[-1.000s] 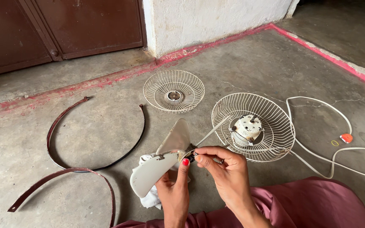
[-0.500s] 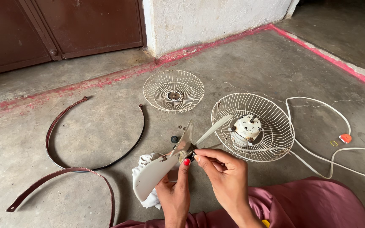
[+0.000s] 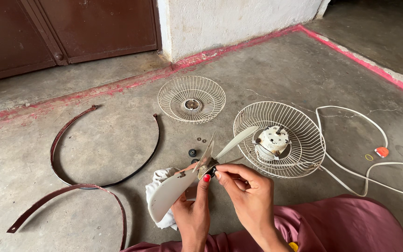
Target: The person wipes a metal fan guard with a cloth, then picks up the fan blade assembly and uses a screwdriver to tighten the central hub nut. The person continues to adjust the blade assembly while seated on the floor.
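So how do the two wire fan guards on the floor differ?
The far fan guard looks smaller and holds only a small centre hub; the near fan guard looks larger and has the fan motor sitting in it. A white power cord runs from the near one; none from the far one. Both are pale wire domes, open side up.

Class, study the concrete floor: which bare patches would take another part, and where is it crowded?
Free: floor between the dark curved metal bands and the small white wire grille; floor behind the large white wire guard. Crowded: before the hands, small black fasteners, white cloth.
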